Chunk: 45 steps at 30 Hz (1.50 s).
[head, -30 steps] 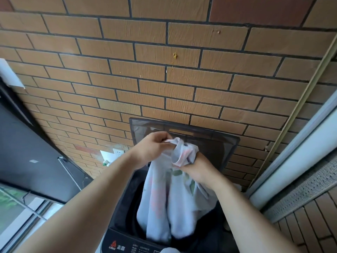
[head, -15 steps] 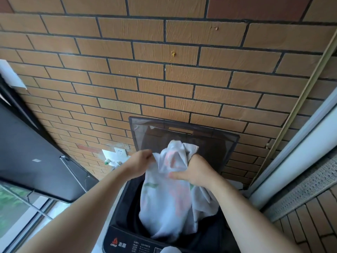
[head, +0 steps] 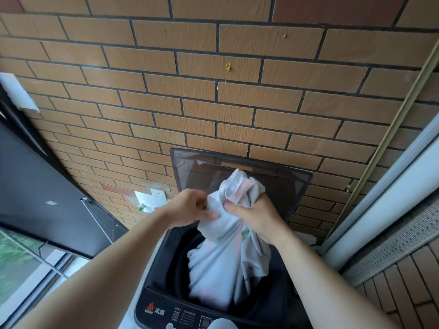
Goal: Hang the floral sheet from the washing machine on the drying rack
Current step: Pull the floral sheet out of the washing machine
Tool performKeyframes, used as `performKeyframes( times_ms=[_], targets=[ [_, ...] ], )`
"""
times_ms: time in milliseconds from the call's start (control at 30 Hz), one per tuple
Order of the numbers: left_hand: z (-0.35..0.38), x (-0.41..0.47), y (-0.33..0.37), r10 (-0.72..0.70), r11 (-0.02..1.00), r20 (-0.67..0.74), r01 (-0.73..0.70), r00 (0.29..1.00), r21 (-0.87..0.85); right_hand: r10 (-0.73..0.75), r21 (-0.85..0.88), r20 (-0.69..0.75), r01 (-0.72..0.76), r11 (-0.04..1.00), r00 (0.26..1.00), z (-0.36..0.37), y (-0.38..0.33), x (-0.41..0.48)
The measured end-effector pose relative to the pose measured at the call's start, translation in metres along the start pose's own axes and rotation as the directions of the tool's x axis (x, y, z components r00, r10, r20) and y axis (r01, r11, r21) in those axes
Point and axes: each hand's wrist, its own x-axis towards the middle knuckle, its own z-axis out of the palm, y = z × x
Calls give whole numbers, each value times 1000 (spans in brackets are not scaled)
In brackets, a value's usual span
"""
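The floral sheet (head: 225, 255) is a pale bundle with faint pink and green print, hanging from my hands down into the drum of the top-loading washing machine (head: 166, 302). My left hand (head: 190, 206) pinches the sheet's left edge. My right hand (head: 254, 216) is clenched round a bunched fold just beside it, and a loop of cloth sticks up above that fist. The lower end of the sheet still lies inside the dark drum. No drying rack is in view.
The machine's tinted lid (head: 240, 176) stands open against the brick wall (head: 213, 103). A wall socket (head: 158, 194) sits left of it. A dark panel (head: 35, 198) and window are on the left, a white pillar (head: 380, 210) and pipe on the right.
My left hand has shifted right along the sheet's edge to regrip close to my right hand. The bundle has been lifted a little higher, with a loop now standing above my right fist.
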Motion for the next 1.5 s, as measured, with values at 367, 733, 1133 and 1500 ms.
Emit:
performKeyframes(
  times_ms=[367, 733, 1133, 1500],
  targets=[
    [32, -9, -19, -157, 979, 122, 139, 980, 146, -30, -124, 43, 35, 992, 999, -4, -18, -3],
    [7, 6, 27, 179, 964, -148, -143, 973, 223, 96, -314, 195, -31, 949, 976, -2, -3, -3],
    [36, 0, -5, -57, 984, 184, 24, 981, 174, 42, 155, -26, -37, 987, 999, -15, -25, -1],
    [12, 13, 5, 14, 997, -269, 7, 963, 76, 43, -54, 174, -34, 998, 984, -29, -12, -12]
  ],
)
